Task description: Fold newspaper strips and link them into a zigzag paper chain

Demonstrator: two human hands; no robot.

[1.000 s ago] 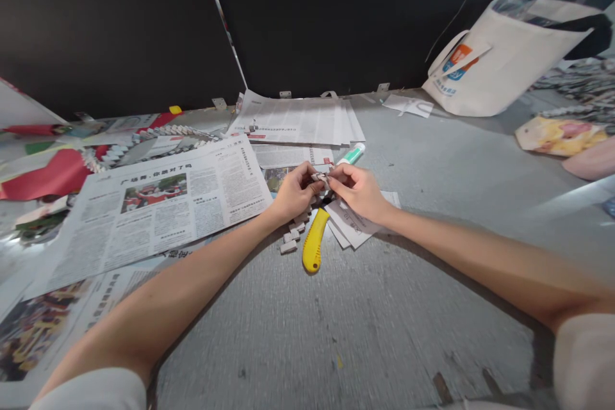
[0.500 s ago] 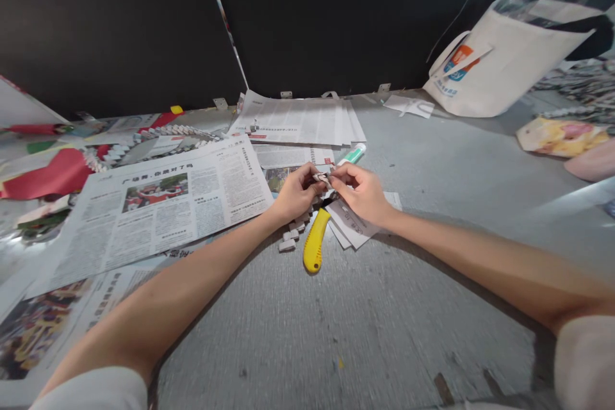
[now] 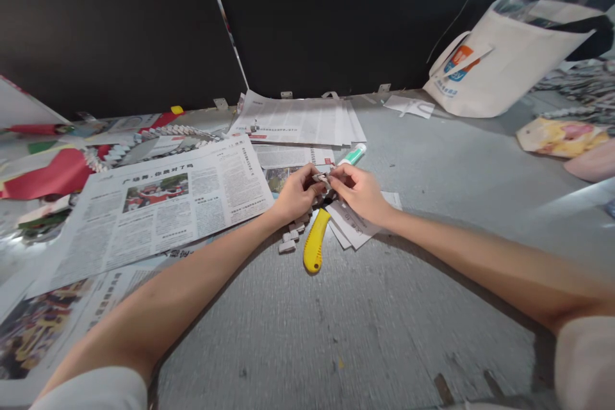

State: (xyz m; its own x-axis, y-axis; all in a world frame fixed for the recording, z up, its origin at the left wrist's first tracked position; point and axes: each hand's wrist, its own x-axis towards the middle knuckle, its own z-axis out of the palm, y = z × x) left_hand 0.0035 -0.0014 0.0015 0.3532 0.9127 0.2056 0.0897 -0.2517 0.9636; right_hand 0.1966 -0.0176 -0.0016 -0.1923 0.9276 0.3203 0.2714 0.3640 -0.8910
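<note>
Between my fingertips is a small folded paper piece (image 3: 321, 177), whitish with print on it. My left hand (image 3: 296, 194) pinches it from the left, and my right hand (image 3: 359, 191) pinches at its right end. Small folded paper links (image 3: 289, 242) trail down below my left hand onto the grey surface; whether they join the held piece is hidden. Just under my hands lies a yellow-handled tool (image 3: 314, 246), its far end out of sight. Cut paper sheets (image 3: 350, 230) lie beneath my right hand. A white-and-green tube (image 3: 354, 154) rests just beyond it.
Newspaper sheets (image 3: 182, 205) spread to the left, with another newspaper stack (image 3: 298, 120) near the black wall. A zigzag folded-paper chain (image 3: 120, 152) lies by red paper (image 3: 57, 174) at far left. A white tote bag (image 3: 500, 57) stands at right, near a yellow patterned item (image 3: 560, 137).
Very little differs. My fingers have shifted slightly around the folded paper piece, while both arms and the things on the surface stay in place.
</note>
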